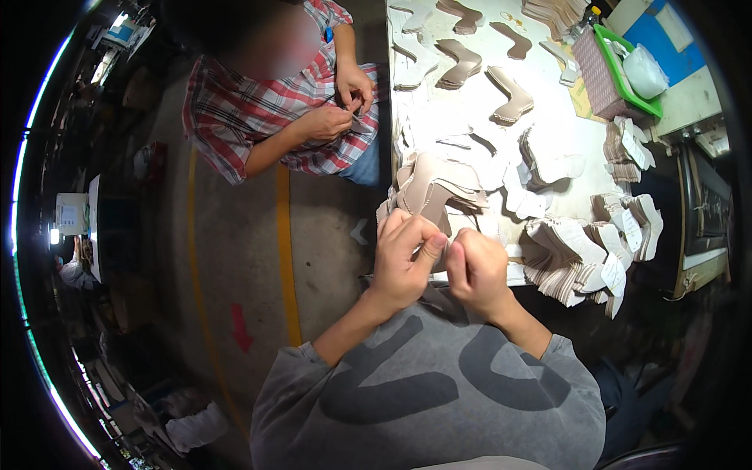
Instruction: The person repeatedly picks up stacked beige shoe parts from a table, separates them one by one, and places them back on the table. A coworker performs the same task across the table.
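Note:
My left hand (403, 258) and my right hand (479, 270) are close together in front of my chest, at the near left corner of the table. Both are closed, thumbs and fingers pinched. A sliver of pale material shows between them, but the fingers hide most of it and I cannot tell what it is. Just beyond my hands lies a loose pile of curved beige and brown cut pieces (427, 176), with stitch-like dots along some edges. The brown part nearest my fingers overlaps them in view, so I cannot tell whether they touch it.
Stacks of curved beige pieces (576, 254), some with paper slips, line the table's near right side. More brown stacks (511, 95) lie farther back. A green-rimmed basket (619, 82) stands at the far right. On the left sits a person in a plaid shirt (266, 102), hands together.

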A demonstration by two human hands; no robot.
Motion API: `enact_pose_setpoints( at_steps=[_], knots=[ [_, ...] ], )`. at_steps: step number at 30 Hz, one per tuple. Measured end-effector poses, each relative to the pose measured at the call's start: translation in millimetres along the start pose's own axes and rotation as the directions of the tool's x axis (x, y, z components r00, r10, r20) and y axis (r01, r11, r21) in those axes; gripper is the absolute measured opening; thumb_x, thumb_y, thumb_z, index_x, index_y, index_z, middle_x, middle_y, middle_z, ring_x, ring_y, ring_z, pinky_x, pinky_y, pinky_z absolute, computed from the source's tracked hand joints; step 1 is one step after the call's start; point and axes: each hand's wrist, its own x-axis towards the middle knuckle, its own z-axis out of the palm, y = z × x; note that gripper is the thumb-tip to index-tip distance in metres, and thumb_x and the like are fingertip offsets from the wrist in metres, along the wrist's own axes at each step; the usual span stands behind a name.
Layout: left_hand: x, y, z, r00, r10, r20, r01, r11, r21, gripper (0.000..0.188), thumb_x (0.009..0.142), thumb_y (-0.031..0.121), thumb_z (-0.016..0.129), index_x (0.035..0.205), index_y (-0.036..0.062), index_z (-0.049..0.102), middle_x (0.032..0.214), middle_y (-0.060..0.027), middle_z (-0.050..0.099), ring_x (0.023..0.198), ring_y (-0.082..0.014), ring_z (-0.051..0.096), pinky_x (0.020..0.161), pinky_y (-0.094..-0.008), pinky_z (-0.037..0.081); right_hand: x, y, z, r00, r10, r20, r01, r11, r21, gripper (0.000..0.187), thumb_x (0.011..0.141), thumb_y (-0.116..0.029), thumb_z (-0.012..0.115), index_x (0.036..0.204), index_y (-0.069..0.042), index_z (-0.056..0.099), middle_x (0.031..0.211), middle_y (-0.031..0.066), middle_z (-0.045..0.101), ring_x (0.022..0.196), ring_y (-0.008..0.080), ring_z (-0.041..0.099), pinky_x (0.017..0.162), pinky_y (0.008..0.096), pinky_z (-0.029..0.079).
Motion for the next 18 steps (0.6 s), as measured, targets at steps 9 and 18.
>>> enact_pose_setpoints(
  at_steps=[9,18],
  knots=[
    [-3,-1,5,0.993,0.103,-0.054,-0.093,0.984,0.154,0.022,0.104,0.019,0.061,0.086,0.0061,0.060,0.079,-0.0058,0.060,0.077,-0.0262,0.053,0.080,-0.0375,0.040,-5,2,13,0.988,0.155,-0.019,-0.154,0.986,0.072,0.023,0.099,-0.002,0.059,0.078,-0.001,0.049,0.062,0.0147,0.049,0.051,0.0329,0.051,0.050,0.0412,0.041],
    [0,0,3,0.994,-0.017,-0.112,0.034,0.988,0.149,0.022,0.106,0.014,0.056,0.087,0.0020,0.057,0.077,-0.0133,0.056,0.075,-0.0321,0.053,0.074,-0.0422,0.043,0,5,18,0.988,0.153,-0.001,-0.152,0.983,0.101,0.025,0.100,-0.004,0.059,0.077,-0.002,0.050,0.060,0.0144,0.053,0.048,0.0308,0.053,0.048,0.0400,0.041]
  ],
)
